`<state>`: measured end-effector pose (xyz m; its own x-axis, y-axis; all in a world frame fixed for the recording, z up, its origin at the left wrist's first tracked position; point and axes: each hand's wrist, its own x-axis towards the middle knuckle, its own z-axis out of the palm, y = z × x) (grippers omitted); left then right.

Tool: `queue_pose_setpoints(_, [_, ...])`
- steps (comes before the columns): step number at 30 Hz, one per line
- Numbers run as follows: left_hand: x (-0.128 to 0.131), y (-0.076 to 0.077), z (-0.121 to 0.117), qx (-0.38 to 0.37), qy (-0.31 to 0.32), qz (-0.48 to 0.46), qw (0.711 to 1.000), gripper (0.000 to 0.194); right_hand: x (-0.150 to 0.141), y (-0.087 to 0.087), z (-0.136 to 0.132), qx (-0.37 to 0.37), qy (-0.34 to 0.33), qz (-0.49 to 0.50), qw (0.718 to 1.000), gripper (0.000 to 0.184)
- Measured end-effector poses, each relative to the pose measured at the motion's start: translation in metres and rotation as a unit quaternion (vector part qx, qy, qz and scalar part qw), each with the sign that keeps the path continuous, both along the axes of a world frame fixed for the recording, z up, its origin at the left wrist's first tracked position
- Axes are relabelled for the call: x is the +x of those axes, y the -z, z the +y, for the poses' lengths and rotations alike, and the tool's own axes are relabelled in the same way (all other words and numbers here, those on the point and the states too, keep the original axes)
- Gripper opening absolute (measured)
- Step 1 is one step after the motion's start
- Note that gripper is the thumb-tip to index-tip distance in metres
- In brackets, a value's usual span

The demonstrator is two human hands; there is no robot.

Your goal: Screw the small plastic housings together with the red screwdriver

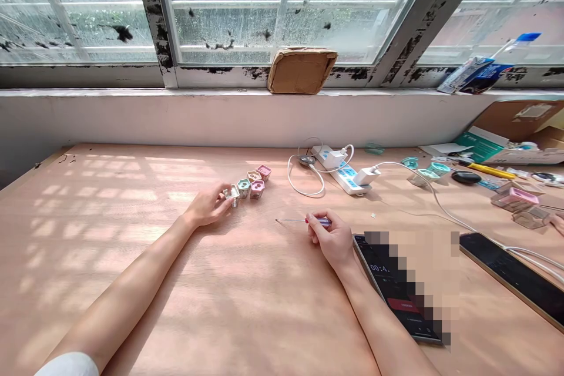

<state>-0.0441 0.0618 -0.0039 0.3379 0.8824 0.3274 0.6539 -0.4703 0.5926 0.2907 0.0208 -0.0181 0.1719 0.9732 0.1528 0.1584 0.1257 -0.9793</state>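
Observation:
My left hand point(208, 205) is closed on a small clear container with a cream top point(232, 194), its thumb and fingers at the near left side. This container stands at the left end of a tight cluster. Beside it are a mint-topped container point(244, 187), two pink-topped ones, one nearer point(257, 189) and one farther back point(264, 173), and a tan-topped one point(254, 176). A thin screwdriver point(325, 221) with a purplish handle is held in my right hand point(330, 238). Its metal shaft points left, low over the table, apart from the containers.
A power strip point(352, 183) with white chargers and cables lies behind my right hand. A phone point(383, 282) lies beside my right forearm, with another phone point(506, 270) farther right. Several teal containers, a yellow cutter point(491, 171) and an open cardboard box point(524, 123) fill the right back.

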Motion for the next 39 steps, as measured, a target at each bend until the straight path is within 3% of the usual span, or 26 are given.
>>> queue_pose_setpoints(5, [0.0001, -0.0044, 0.0003, 0.039, 0.04, 0.011, 0.998, 0.024, -0.0011, -0.0025, -0.0005, 0.008, -0.003, -0.004, 1.0, 0.044])
queue_pose_setpoints(18, [-0.0004, -0.009, -0.001, 0.04, 0.071, 0.025, 0.996, 0.036, -0.0007, -0.0017, 0.0003, 0.004, -0.002, -0.002, 1.0, 0.044])
queue_pose_setpoints(39, [0.0047, -0.0063, -0.0015, 0.051, 0.051, 0.059, 0.996, 0.027, 0.0007, -0.0001, 0.0008, 0.009, -0.01, -0.012, 1.0, 0.046])
